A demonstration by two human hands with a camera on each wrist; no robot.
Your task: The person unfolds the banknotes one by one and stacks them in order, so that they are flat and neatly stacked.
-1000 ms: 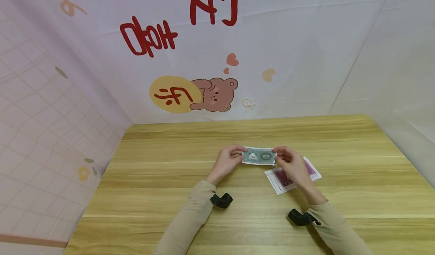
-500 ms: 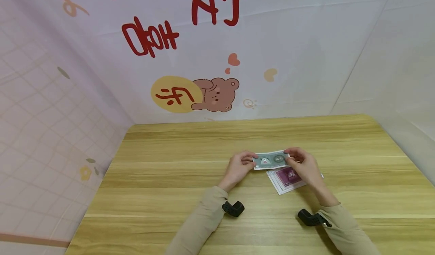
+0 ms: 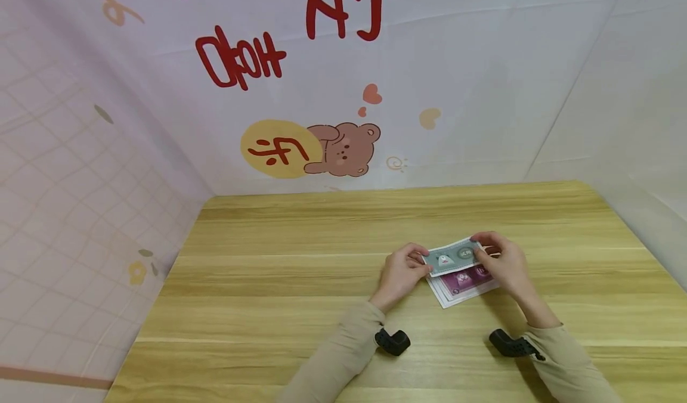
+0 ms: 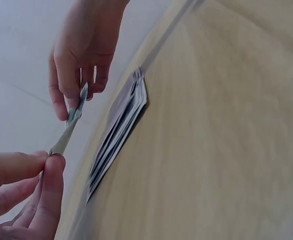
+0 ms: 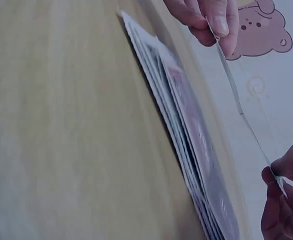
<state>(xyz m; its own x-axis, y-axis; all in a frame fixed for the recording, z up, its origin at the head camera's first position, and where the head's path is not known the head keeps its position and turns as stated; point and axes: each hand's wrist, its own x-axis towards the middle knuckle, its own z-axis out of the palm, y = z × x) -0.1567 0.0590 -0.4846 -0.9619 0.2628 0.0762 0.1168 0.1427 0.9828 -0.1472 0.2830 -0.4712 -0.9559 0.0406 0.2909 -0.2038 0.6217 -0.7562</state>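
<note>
Between my hands a green paper banknote [image 3: 448, 260] with a white triangular figure is stretched out flat. My left hand [image 3: 401, 273] pinches its left end, thumb against fingers. At the other end my right hand [image 3: 506, 266] pinches it the same way. The note hangs over a stack of banknotes [image 3: 443, 293] on the table, whose top one is purple [image 3: 466, 280]. Both wrist views show a gap between the held note [image 5: 231, 75] and the stack [image 4: 117, 135]. The right hand and note cover the stack's far right part in the head view.
The pile lies on a wood-grain table [image 3: 268, 284]. A white cloth backdrop [image 3: 483, 69] with red characters and a bear print [image 3: 349, 149] rises behind the table's far edge. Each wrist wears a black camera mount [image 3: 394, 342].
Both hands have carried the green banknote to the right, from left of the stack to above it. The note now slants, its right end farther from me. The stack stays put.
</note>
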